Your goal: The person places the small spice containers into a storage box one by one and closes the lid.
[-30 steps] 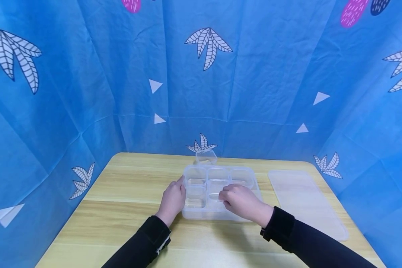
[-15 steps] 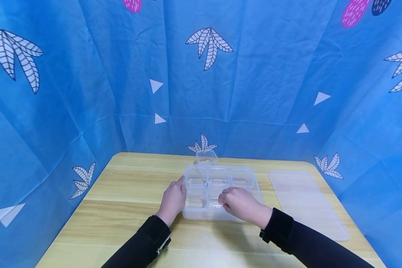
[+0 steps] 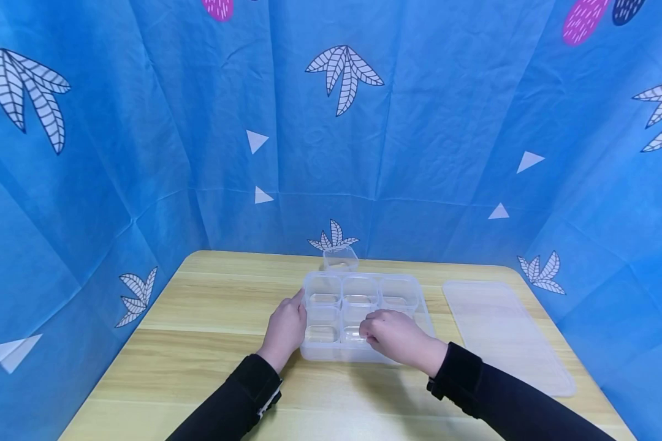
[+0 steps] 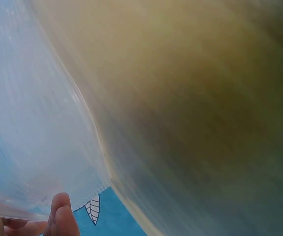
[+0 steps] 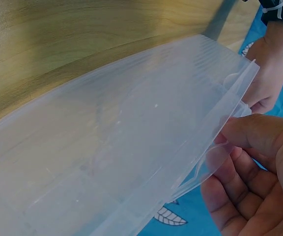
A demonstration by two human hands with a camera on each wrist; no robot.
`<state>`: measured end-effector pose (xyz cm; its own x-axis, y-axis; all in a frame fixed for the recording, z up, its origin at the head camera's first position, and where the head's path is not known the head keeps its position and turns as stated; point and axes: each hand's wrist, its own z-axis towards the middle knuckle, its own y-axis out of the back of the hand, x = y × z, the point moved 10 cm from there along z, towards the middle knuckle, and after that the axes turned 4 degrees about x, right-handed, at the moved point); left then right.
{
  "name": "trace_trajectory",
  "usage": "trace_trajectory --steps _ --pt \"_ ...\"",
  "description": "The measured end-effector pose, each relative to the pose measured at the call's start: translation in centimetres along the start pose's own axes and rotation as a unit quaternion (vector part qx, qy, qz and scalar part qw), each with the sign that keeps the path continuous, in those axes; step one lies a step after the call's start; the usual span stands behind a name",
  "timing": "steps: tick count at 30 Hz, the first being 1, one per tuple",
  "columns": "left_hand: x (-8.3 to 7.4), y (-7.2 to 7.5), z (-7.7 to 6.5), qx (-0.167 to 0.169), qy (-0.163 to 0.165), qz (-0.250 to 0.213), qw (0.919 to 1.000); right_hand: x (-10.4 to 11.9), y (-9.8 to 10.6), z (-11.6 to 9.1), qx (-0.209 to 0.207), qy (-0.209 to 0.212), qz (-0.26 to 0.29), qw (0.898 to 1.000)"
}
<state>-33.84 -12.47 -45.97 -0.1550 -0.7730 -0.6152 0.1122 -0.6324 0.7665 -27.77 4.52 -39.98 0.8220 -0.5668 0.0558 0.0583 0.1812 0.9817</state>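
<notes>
A translucent plastic storage box (image 3: 331, 352) stands on the table, with several small clear square cups (image 3: 322, 315) set in rows inside it. My left hand (image 3: 284, 324) grips the box's left wall; its fingertips (image 4: 60, 204) show beside that wall in the left wrist view. Over the front row, my right hand (image 3: 394, 334) pinches the rim of a clear cup (image 5: 219, 155) between thumb and fingers, just inside the front wall. In the head view this hand covers the front right part of the box.
Another clear cup (image 3: 340, 259) stands behind the box, near the table's back edge. A flat translucent lid (image 3: 507, 337) lies on the table (image 3: 209, 331) to the right. Blue patterned cloth (image 3: 331, 153) hangs around the back and sides.
The cup under my right hand has gone lower into the front row, and the hand has shifted very slightly down. My left hand keeps its place on the box.
</notes>
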Motion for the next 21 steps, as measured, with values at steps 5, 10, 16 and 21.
trace_trajectory --steps 5,10,16,21 --pt "0.18 -0.03 0.06 0.002 0.005 -0.002 1.0 -0.1 -0.2 0.05 0.012 0.0 0.009 1.0" --pt "0.23 -0.14 0.05 0.006 0.006 -0.002 1.0 -0.18 -0.54 0.04 0.029 -0.001 0.019 0.999" --pt "0.16 -0.13 0.06 0.003 0.005 0.004 1.0 -0.24 -0.65 -0.01 0.039 -0.002 0.024 0.999" --pt "0.05 -0.07 0.02 0.003 0.006 0.003 1.0 -0.34 -0.75 -0.06 0.042 0.002 0.026 0.999"
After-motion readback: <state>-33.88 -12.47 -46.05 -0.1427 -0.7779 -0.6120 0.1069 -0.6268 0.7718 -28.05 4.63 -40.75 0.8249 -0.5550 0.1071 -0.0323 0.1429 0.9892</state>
